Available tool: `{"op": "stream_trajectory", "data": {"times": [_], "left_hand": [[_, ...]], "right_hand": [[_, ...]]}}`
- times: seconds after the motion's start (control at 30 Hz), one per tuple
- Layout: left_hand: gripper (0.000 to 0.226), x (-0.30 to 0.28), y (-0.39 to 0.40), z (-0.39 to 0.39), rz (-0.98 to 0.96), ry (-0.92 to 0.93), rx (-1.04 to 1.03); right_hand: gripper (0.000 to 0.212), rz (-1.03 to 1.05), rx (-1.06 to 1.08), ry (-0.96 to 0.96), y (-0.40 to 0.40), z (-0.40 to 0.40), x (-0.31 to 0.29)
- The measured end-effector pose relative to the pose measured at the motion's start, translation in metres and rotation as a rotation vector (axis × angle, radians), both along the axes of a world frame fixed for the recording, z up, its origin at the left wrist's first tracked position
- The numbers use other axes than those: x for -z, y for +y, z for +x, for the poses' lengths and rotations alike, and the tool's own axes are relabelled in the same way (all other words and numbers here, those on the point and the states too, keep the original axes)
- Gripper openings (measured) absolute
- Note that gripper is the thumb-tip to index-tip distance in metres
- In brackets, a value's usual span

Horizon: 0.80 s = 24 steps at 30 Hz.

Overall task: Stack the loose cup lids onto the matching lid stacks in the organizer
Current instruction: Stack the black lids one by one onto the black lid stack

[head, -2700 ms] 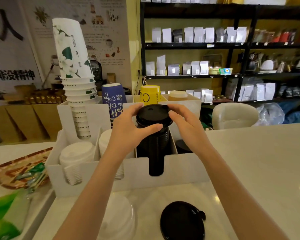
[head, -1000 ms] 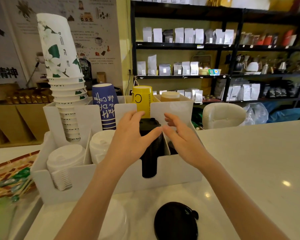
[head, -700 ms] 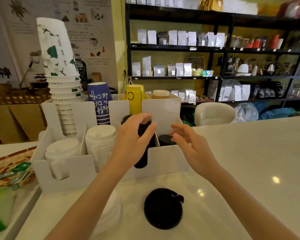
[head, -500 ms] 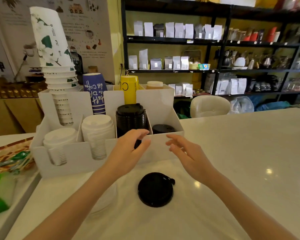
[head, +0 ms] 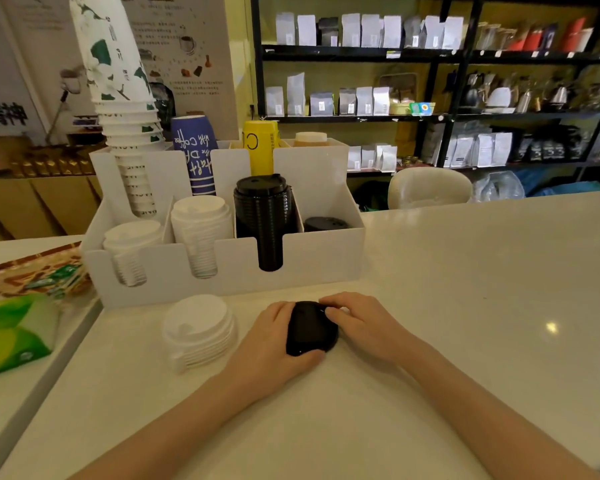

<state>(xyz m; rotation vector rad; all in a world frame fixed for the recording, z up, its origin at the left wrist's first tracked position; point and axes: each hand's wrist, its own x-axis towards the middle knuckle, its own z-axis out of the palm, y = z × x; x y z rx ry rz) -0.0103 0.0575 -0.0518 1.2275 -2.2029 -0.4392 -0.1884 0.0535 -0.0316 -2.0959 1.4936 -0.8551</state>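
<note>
Both hands (head: 326,327) dropped from the organizer (head: 319,258), now gripping the loose black lid (head: 310,332); black stack (head: 262,216) slotted.

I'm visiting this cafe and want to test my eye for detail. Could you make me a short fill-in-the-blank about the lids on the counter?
1. Both hands, left hand and right hand, close around a loose ____ lid.
2. The loose pile beside the left hand is ____ in colour.
3. The tallest lid stack in the organizer is the ____ one.

Missing words: black; white; black
</note>
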Motion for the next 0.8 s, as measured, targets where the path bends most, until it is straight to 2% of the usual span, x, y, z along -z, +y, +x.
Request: {"op": "stream_trajectory", "data": {"times": [0.43, 0.6, 0.7, 0.8], "left_hand": [[0.075, -0.02, 0.001, 0.003, 0.05, 0.101, -0.056], [0.062, -0.052, -0.007, 0.006, -0.032, 0.172, -0.013], [0.07, -0.073, -0.017, 0.005, -0.066, 0.186, -0.037], [0.066, -0.097, -0.027, 0.006, -0.121, 0.252, -0.06]], "right_hand": [[0.031, 0.033, 0.025, -0.082, 0.003, -0.001, -0.005], [0.03, -0.035, 0.015, -0.085, -0.005, -0.001, -0.037], [0.03, -0.106, 0.018, -0.104, -0.013, 0.002, -0.063], [0.029, -0.164, 0.009, -0.146, -0.023, 0.007, -0.091]]}}
